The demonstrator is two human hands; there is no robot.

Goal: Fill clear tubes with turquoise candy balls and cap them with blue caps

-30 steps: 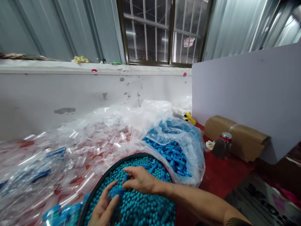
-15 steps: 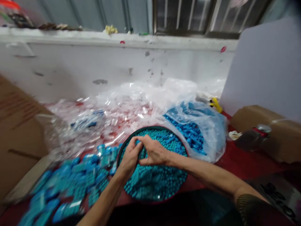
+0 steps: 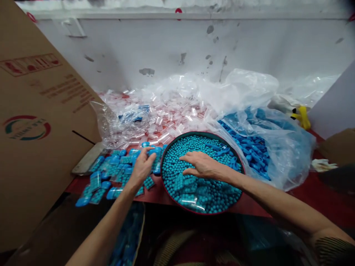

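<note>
My right hand (image 3: 201, 164) is over a round basin (image 3: 203, 213) of turquoise beads (image 3: 177, 147), thumb and fingers apart and holding nothing. Beneath and in front of it, clear packs (image 3: 191, 201) lie on the beads. A few blue plastic pieces (image 3: 222, 150) rest at the basin's far right. My left hand (image 3: 142, 166) is left of the basin, fingers stretched out beside a blue-capped clear case (image 3: 155, 153); whether the fingertips touch it, I cannot tell. Several bead-filled clear cases with blue caps (image 3: 95, 181) lie loosely around and left of that hand.
Behind the basin spreads a heap of small clear plastic pieces (image 3: 166, 136). A clear bag (image 3: 288, 147) of blue plastic parts (image 3: 255, 151) lies at right. A tall cardboard box (image 3: 50, 147) stands at left. Under the table's front edge, an open container (image 3: 129, 232) holds blue items.
My hands were together over the basin, around something mostly hidden. They have parted: the left moved out to the cases, the right opened over the beads. The view has tilted down and left.
</note>
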